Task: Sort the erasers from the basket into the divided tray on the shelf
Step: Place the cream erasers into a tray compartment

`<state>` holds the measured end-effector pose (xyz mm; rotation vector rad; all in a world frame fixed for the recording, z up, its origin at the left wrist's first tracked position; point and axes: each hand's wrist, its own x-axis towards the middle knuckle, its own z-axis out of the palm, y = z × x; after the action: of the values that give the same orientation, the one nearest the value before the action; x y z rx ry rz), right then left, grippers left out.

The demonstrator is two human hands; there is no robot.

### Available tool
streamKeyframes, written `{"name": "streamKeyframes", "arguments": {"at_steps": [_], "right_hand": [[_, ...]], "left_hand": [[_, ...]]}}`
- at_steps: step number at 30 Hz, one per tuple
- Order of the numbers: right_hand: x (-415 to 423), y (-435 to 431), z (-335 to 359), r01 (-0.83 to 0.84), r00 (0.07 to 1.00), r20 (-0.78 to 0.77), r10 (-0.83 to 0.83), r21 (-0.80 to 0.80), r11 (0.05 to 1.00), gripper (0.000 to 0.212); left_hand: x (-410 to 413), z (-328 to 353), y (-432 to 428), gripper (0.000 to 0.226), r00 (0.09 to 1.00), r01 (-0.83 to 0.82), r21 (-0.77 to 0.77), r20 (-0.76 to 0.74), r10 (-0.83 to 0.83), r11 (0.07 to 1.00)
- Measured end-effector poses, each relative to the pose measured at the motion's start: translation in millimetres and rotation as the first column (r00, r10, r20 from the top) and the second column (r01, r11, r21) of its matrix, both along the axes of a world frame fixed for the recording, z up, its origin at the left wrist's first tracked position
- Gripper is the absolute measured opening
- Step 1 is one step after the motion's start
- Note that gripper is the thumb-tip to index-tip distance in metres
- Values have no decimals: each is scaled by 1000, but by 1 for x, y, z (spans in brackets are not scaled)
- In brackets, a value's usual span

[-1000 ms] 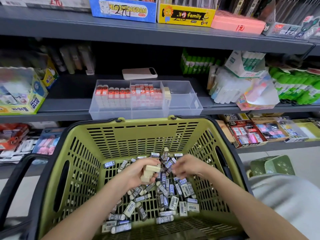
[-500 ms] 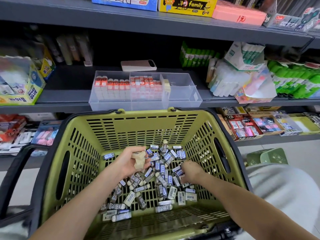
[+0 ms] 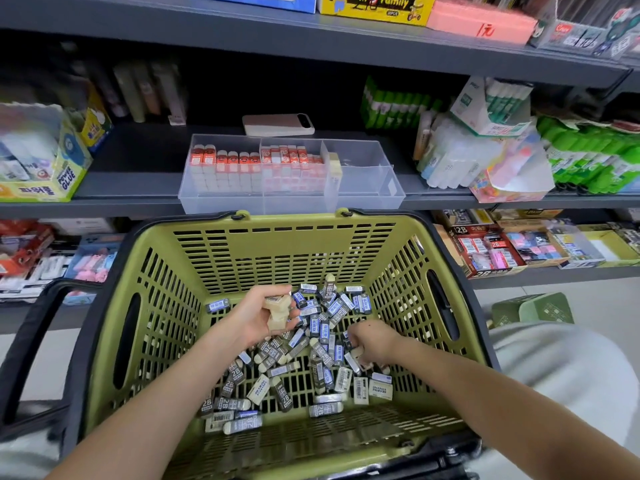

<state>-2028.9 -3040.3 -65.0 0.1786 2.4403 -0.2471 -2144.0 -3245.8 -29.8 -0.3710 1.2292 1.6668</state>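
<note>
left grip [image 3: 256, 317] holds cream erasers [image 3: 277, 308] | right grip [image 3: 372, 344] curled low inside basket [image 3: 277, 258]

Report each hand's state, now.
Left hand: holding a few cream erasers.
Right hand: curled into the pile; grip cannot be told.

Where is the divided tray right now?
Head view: the clear divided tray sits centre on the middle shelf, directly behind the far rim of the green basket and in front of a pale flat device.
</note>
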Motion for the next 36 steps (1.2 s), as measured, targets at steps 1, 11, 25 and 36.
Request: {"name": "streamKeyframes", "arguments": {"at_steps": [1,11,25,36], "right_hand": [[-3,-1,2,6,1000,-16,-6,-26,1000,24],[-51,7,143,137,794,-377,-477,-654,744,19],[-175,81,181,205,647,-745,-163,-36,978,21],[-189,88,174,41,856,-512,-77,-80,996,31]], "left_hand": [[0,1,0,30,1000,5,0,-5,-5,1000],[-17,50,4,17,999,49,286,-30,-42,957],[-77,143,22,47,831,-27,221,-538,145,975],[-107,156,54,53,663,-31,93,-743,90,995]]}}
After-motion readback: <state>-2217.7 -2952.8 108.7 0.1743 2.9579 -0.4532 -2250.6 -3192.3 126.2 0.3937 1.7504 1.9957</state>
